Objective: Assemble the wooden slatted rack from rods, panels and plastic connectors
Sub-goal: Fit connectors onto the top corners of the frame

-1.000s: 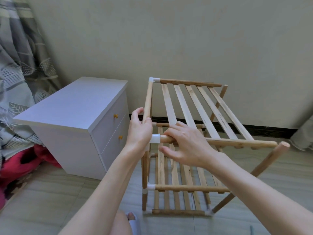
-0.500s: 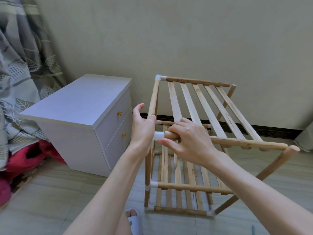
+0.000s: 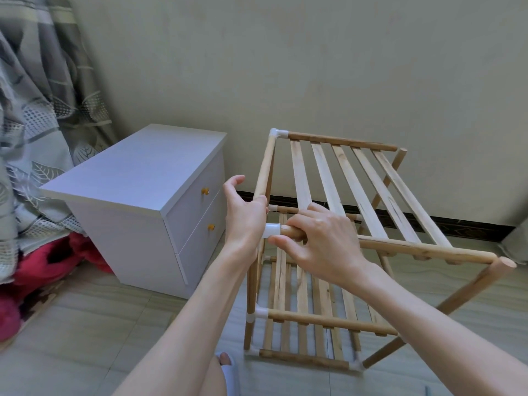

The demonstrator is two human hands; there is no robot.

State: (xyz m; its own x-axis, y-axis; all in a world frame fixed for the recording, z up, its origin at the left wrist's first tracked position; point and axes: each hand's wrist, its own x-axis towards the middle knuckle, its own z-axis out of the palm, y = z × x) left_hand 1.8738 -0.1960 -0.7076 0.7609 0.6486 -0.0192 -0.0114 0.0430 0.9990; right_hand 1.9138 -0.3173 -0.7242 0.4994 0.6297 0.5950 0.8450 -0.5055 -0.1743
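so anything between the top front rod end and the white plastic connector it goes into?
Nothing visible. The right hand grips the top front wooden rod at its left end, which already sits at the mouth of the white plastic corner connector. The left hand grips that corner from the outer side, not across the rod's path.

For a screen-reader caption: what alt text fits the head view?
Two hands work at a white connector on a wooden slatted rack: the right hand grips the front rod, the left hand holds the corner.
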